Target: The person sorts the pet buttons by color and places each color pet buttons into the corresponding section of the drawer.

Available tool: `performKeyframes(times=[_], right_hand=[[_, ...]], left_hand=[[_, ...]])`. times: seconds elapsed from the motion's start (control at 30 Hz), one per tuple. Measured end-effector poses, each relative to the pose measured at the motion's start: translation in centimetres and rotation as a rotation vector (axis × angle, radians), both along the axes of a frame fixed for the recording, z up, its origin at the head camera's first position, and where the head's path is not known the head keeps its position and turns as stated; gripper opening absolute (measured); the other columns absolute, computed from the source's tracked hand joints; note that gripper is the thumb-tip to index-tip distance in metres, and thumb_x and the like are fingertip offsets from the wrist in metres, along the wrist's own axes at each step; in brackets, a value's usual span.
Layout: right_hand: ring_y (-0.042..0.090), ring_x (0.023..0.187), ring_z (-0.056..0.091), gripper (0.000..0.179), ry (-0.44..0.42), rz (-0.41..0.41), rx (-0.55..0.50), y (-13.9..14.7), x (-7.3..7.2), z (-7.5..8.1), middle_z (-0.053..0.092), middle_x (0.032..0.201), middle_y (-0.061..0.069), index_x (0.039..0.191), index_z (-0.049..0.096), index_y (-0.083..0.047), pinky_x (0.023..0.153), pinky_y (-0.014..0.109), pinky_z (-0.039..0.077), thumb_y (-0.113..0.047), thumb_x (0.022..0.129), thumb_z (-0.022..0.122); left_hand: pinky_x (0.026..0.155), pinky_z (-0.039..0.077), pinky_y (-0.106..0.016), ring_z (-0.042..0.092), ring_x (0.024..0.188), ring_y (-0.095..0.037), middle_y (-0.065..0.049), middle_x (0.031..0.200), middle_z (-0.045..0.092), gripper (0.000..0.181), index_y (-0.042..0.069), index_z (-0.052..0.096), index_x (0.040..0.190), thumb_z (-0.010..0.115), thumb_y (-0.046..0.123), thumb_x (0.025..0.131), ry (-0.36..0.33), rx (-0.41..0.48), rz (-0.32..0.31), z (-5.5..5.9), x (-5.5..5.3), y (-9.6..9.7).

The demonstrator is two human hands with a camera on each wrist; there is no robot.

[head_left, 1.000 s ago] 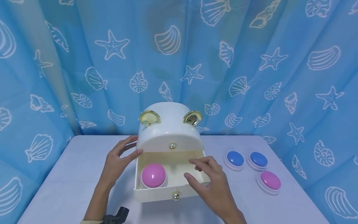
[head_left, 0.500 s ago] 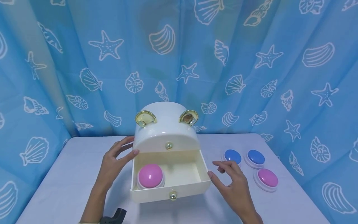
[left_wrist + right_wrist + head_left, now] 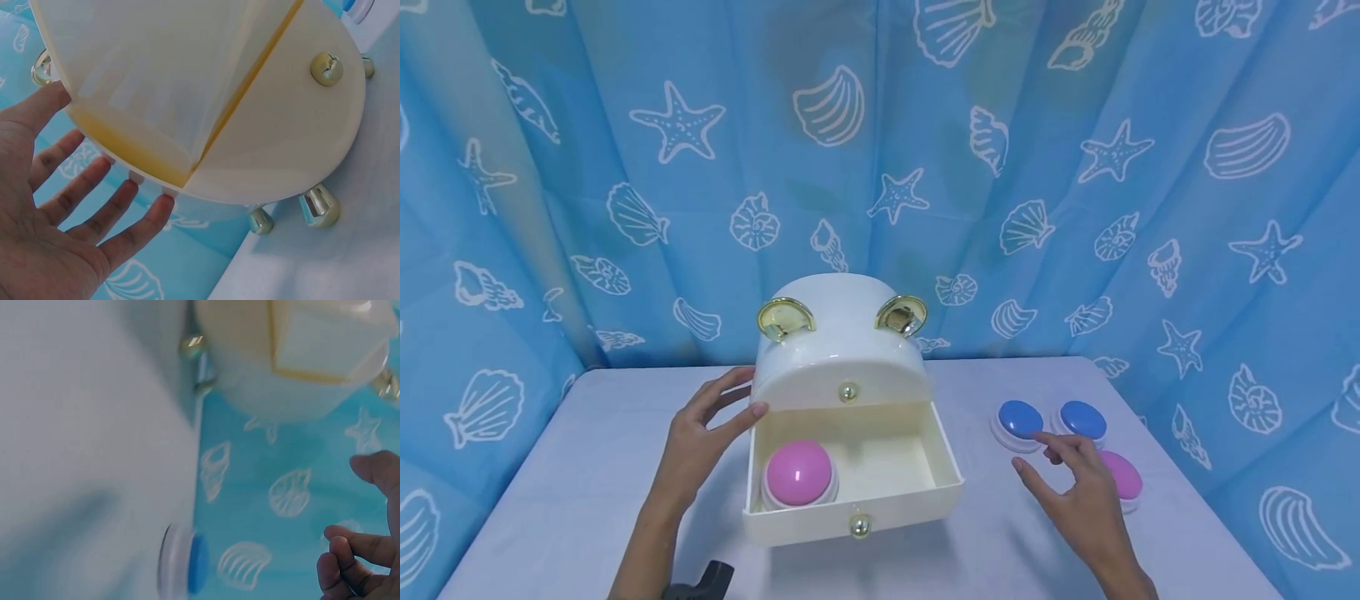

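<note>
A white storage box (image 3: pixel 842 367) with gold bear ears stands on the table, its lower drawer (image 3: pixel 895 458) pulled out. Inside the drawer, at the left, sits a pink dome button (image 3: pixel 799 473) on a white base. My left hand (image 3: pixel 703 425) rests against the box's left side, fingers spread along it and thumb at the front edge, as the left wrist view shows. Over at the right, my right hand (image 3: pixel 1078 492) holds nothing; its index fingertip overlaps the nearer blue dome button (image 3: pixel 1019 418). In the right wrist view that blue button (image 3: pixel 197 565) appears low, apart from the fingers.
Another blue button (image 3: pixel 1082 419) stands beside the first, and a second pink button (image 3: pixel 1122 473) is partly hidden behind my right hand. A blue curtain with shell prints (image 3: pixel 850 183) hangs behind the white-covered table (image 3: pixel 572 467).
My right hand has moved from over the drawer rightward to the buttons on the table. My left hand stays at the box, and the view has shifted slightly.
</note>
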State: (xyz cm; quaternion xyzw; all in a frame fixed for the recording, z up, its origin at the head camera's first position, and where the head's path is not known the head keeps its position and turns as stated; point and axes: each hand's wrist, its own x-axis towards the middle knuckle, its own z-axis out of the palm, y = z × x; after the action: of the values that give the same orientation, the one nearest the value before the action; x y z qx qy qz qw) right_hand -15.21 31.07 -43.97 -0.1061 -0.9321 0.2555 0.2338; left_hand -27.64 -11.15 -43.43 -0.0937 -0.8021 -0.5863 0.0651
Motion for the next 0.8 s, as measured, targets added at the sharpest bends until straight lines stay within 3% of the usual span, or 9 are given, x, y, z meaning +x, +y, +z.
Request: performKeyframes(times=[0.13,0.23,0.37,0.53,0.67,0.8], right_hand=[[0.026,0.101,0.051,0.062,-0.044,-0.020,0.018,2.6,-0.2,-1.0,0.050,0.111,0.008,0.129,0.064,-0.006,0.080,0.045,0.054,-0.046,0.084,0.079],[0.032,0.104,0.051,0.067,-0.076,-0.050,0.002,4.0,-0.1,-1.8,0.049,0.112,0.012,0.130,0.062,-0.004,0.090,0.056,0.043,-0.048,0.083,0.080],[0.038,0.108,0.048,0.075,-0.147,-0.117,-0.018,5.5,0.7,-2.4,0.048,0.117,0.018,0.134,0.058,-0.003,0.093,0.065,0.028,-0.052,0.081,0.080],[0.043,0.111,0.042,0.080,-0.218,-0.187,-0.010,7.4,1.3,-3.0,0.044,0.119,0.023,0.138,0.052,0.002,0.089,0.064,0.031,-0.050,0.083,0.079],[0.046,0.109,0.039,0.081,-0.221,-0.189,0.018,8.7,1.0,-3.3,0.044,0.117,0.025,0.137,0.051,0.006,0.082,0.060,0.033,-0.049,0.084,0.078],[0.050,0.115,0.033,0.089,-0.294,-0.234,0.008,10.0,0.7,-3.3,0.039,0.124,0.029,0.140,0.046,0.007,0.078,0.060,0.042,-0.055,0.083,0.076]], left_hand=[[0.100,0.040,-0.068,0.046,0.136,-0.027,0.006,0.148,0.046,0.066,0.028,0.052,0.146,0.074,0.050,0.088,0.004,0.003,-0.005,0.1,-0.1,0.0],[0.100,0.039,-0.069,0.046,0.136,-0.027,0.006,0.148,0.046,0.066,0.026,0.051,0.146,0.073,0.049,0.088,-0.001,0.003,-0.009,0.1,0.0,0.0],[0.100,0.039,-0.069,0.046,0.136,-0.027,0.006,0.148,0.046,0.067,0.027,0.051,0.146,0.073,0.050,0.088,-0.016,0.002,-0.012,-0.1,0.4,0.1],[0.099,0.040,-0.068,0.046,0.136,-0.029,0.006,0.148,0.046,0.065,0.028,0.051,0.146,0.074,0.048,0.089,-0.025,0.009,-0.020,-0.4,0.7,0.0],[0.099,0.042,-0.067,0.046,0.136,-0.029,0.005,0.148,0.046,0.063,0.028,0.051,0.146,0.074,0.045,0.090,-0.003,0.014,-0.015,-0.2,0.5,-0.2],[0.099,0.041,-0.067,0.046,0.136,-0.028,0.007,0.148,0.046,0.065,0.027,0.051,0.147,0.074,0.046,0.089,0.004,0.016,-0.020,0.0,0.2,0.0]])
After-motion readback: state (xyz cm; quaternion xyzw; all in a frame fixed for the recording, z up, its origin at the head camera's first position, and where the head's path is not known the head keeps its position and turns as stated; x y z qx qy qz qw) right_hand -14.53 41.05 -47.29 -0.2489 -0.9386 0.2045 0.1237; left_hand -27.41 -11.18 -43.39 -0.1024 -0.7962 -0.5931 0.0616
